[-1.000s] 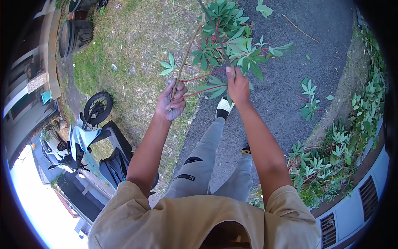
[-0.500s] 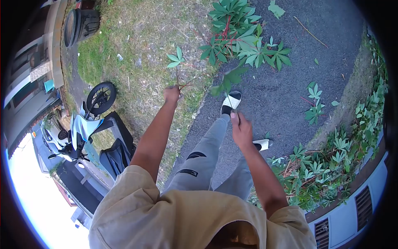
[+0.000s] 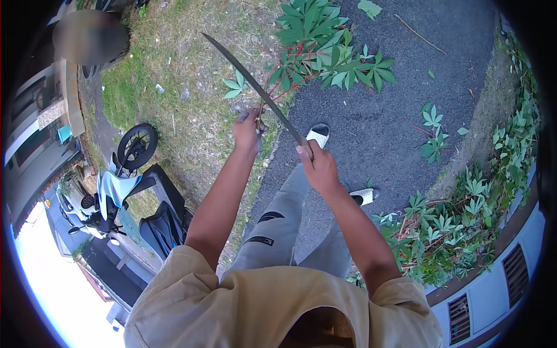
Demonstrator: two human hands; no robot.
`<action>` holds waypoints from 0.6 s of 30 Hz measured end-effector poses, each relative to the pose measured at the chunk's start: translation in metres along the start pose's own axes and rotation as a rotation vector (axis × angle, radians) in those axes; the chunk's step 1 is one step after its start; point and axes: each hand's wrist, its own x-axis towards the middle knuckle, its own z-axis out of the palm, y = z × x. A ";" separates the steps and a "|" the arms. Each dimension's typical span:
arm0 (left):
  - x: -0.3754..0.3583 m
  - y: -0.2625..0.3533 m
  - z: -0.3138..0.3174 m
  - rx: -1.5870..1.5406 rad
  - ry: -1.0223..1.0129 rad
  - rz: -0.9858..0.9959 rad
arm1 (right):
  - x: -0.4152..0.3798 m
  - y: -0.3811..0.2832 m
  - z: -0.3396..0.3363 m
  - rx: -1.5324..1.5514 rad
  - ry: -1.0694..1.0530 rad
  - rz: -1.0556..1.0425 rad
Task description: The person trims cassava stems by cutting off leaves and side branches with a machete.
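My right hand grips the handle of a long, dark, curved blade, which slants up and to the left over the grass. My left hand is closed around a short, thin stem just under the blade; a small sprig of green leaves shows beyond it. A leafy branch top with red stalks lies on the ground at the edge of the asphalt, ahead of my sandalled foot.
A blue and white motorbike stands on the left, beside the grass. Loose leaves lie on the asphalt path. Low green plants line the right side along a wall with vents.
The leafy top that was up between my hands now lies on the ground. My right hand dropped low, then came back up, and the blade now slants across the stem in my left hand.
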 end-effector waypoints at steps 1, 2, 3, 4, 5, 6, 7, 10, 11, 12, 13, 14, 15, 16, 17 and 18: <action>-0.003 0.004 0.002 -0.081 -0.027 -0.072 | 0.001 -0.001 -0.003 0.014 -0.003 -0.028; -0.006 0.006 0.003 -0.161 -0.053 -0.145 | 0.004 0.003 -0.003 0.007 0.002 -0.021; -0.008 0.009 0.004 -0.161 -0.060 -0.153 | 0.011 0.008 -0.002 -0.038 0.019 -0.043; -0.009 0.012 0.004 -0.271 -0.132 -0.246 | 0.018 0.014 -0.002 -0.083 0.034 -0.067; -0.011 0.015 0.004 -0.380 -0.202 -0.335 | 0.026 0.018 -0.003 -0.084 0.037 -0.064; -0.011 0.019 0.005 -0.454 -0.242 -0.374 | 0.035 0.021 -0.005 -0.113 0.095 -0.030; -0.011 0.021 0.006 -0.448 -0.246 -0.373 | 0.043 0.025 -0.004 -0.139 0.153 0.005; -0.004 0.024 0.003 -0.507 -0.290 -0.381 | 0.056 0.030 -0.006 -0.067 0.187 -0.042; -0.003 0.023 -0.003 -0.507 -0.259 -0.361 | 0.055 0.028 -0.008 -0.033 0.191 -0.066; -0.003 0.022 -0.008 -0.509 -0.234 -0.342 | 0.053 0.028 -0.011 -0.032 0.204 -0.059; -0.003 0.016 -0.020 -0.501 -0.246 -0.350 | 0.049 0.029 -0.015 -0.015 0.198 -0.069; -0.005 0.006 -0.037 -0.375 -0.151 -0.298 | 0.043 0.030 -0.020 0.000 0.193 -0.079; -0.008 -0.003 -0.052 -0.253 -0.058 -0.239 | 0.036 0.037 -0.024 -0.005 0.210 -0.077; -0.017 -0.010 -0.065 -0.109 -0.012 -0.192 | 0.028 0.052 -0.023 -0.023 0.201 -0.036; -0.025 -0.020 -0.081 0.035 0.037 -0.144 | 0.018 0.068 -0.021 -0.038 0.191 0.005; -0.017 -0.045 -0.119 0.198 0.003 -0.066 | 0.002 0.085 -0.020 -0.039 0.198 0.005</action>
